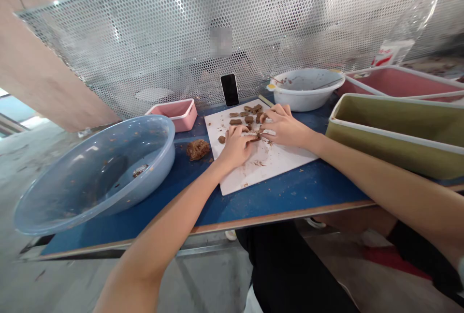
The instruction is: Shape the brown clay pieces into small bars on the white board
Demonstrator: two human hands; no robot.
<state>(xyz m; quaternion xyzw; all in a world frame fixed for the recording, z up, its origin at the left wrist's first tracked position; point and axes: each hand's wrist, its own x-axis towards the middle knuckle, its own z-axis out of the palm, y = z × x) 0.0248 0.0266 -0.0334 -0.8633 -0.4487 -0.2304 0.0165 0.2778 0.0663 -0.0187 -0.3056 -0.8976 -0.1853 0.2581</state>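
Note:
Over a white board (239,182), my left hand (235,147) and my right hand (284,126) come close together with curled fingers. Between them is a small brown clay-like piece (256,137), partly hidden by the fingertips; both hands seem to pinch it from either side. Whitish smears mark the fingers. Behind the hands, several brown blocks (235,122) lie on the board, with crumbs around them. A small brown ball (221,139) sits left of my left hand. Off the board's left edge, a rough brown lump (197,149) rests on the blue table (275,197).
A large blue basin (155,197) stands at the left, a small pink box (186,114) behind it. A phone (229,89) leans on the perforated metal panel (174,37). Rightward are a white basin (300,100), a green trough (391,146), a pink tray (406,81) and a bottle (409,27).

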